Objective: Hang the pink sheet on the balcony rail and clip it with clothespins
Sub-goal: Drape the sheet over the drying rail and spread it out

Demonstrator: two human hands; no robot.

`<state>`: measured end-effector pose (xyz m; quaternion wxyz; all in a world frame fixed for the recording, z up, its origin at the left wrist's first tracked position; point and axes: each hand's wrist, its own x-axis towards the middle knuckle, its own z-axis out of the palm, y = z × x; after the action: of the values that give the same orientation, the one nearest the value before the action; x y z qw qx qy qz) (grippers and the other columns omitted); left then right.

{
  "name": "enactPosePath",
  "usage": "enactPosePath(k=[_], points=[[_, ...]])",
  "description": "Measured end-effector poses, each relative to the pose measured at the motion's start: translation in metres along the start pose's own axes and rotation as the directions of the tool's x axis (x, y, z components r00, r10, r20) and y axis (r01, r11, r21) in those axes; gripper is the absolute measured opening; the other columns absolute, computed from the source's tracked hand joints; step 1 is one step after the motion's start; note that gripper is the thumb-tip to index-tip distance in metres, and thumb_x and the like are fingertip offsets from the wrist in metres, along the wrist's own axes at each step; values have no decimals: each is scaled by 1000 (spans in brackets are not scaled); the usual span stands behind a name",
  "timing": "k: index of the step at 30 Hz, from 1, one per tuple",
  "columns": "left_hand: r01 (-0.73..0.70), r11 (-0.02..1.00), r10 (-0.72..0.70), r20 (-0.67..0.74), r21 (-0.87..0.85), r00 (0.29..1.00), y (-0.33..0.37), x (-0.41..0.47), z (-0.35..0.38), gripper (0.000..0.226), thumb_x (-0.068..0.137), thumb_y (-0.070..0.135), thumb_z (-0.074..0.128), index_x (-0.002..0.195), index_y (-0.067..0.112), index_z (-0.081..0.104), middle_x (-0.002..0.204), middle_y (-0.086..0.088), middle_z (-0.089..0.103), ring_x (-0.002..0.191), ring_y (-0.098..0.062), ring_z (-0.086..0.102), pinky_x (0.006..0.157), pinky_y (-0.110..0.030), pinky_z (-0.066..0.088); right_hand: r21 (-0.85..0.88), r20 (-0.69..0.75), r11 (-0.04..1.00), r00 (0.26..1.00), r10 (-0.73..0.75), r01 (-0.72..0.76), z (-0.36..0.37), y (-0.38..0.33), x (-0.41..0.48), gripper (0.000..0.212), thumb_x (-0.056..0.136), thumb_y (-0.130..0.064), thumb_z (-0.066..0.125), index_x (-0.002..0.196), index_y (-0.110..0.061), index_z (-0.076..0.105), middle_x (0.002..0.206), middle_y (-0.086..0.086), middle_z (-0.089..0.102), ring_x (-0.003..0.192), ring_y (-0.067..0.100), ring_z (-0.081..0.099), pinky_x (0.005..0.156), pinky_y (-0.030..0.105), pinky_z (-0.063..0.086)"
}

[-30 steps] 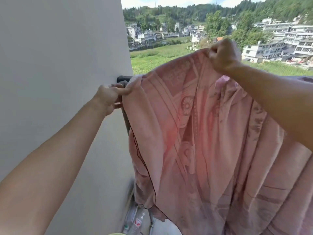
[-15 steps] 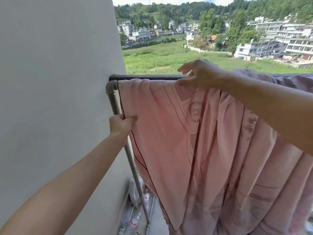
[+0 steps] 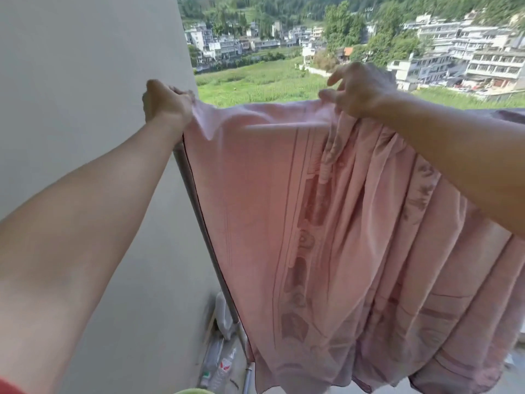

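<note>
The pink sheet [image 3: 326, 223], printed with darker bands and flower shapes, hangs wide in front of me and hides the balcony's top rail. My left hand [image 3: 166, 102] pinches its top left corner next to the wall. My right hand [image 3: 359, 91] grips the top edge further right, where the cloth bunches into folds. Between the hands the top edge is pulled fairly straight. A slanted metal rail post [image 3: 199, 211] shows just left of the sheet. No clothespins are in view.
A plain grey wall [image 3: 85, 81] fills the left side. Plastic bottles [image 3: 220, 362] lie on the floor at the post's foot. A grey-purple cloth [image 3: 508, 115] lies along the rail at the far right. Fields and buildings lie beyond.
My left hand has moved from the sheet's side edge up to its top left corner. The sheet is spread wider and flatter, and the dark top rail is now covered.
</note>
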<state>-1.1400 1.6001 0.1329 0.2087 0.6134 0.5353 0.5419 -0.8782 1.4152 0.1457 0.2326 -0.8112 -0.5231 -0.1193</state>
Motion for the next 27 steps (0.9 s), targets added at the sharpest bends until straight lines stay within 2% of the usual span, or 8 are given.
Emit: enactPosePath(k=[3,6,9,15,18,22,24,27], points=[[-21,995,18,27,101,999,-13,1,-6,22,80,25,70,64,18,58,91,-3,70,85,-22,69,78,-29,53,124,175,985,975,-139,119,14,-18,-15,43,90,-50,61,114,-14,68,109,-3,67,85,20,63,81,35,53],[-37,985,37,3,168,999,-19,6,-17,12,82,27,68,75,18,65,96,-7,72,89,-26,69,82,-33,55,148,1,985,996,-94,93,20,-18,-12,30,90,-39,65,86,-11,75,82,5,74,58,14,59,60,27,51],[-113,963,100,64,243,993,-29,0,-18,13,84,29,68,80,17,69,98,-10,72,91,-29,68,82,-35,54,309,-82,951,997,13,13,6,-10,-6,29,92,-36,63,89,-9,72,78,2,71,67,18,69,74,40,59],[-298,844,254,156,447,954,-33,-9,-1,17,90,24,57,92,12,70,114,-16,62,111,-37,54,91,-42,44,173,357,981,923,-142,85,6,-14,-40,51,83,-55,64,117,-18,64,102,1,69,89,21,67,70,32,55],[-390,763,349,180,515,920,-22,-19,7,19,91,16,53,106,11,64,123,-18,51,118,-37,44,97,-47,35,118,122,975,972,-202,188,3,10,-54,66,82,-67,55,128,-19,59,112,5,69,99,24,66,83,39,54],[-669,709,570,379,222,729,9,-95,39,34,98,36,45,117,12,60,122,-13,56,113,-32,50,99,-46,34,-121,51,973,980,-192,197,-18,58,-67,91,74,-84,48,140,-21,47,124,8,66,101,27,65,77,35,51],[-708,683,572,472,179,671,8,-125,55,51,100,51,27,121,17,58,125,-9,58,115,-29,50,106,-46,28,-231,48,947,974,-221,226,-17,81,-74,80,78,-79,48,133,-21,54,108,9,70,88,27,65,67,32,43],[-740,603,585,466,298,664,-6,-124,63,65,96,57,9,116,16,56,117,-10,60,112,-31,49,107,-45,24,-189,-61,937,948,-311,295,-17,114,-81,44,90,-52,58,115,-16,66,94,8,69,82,31,64,68,35,46]])
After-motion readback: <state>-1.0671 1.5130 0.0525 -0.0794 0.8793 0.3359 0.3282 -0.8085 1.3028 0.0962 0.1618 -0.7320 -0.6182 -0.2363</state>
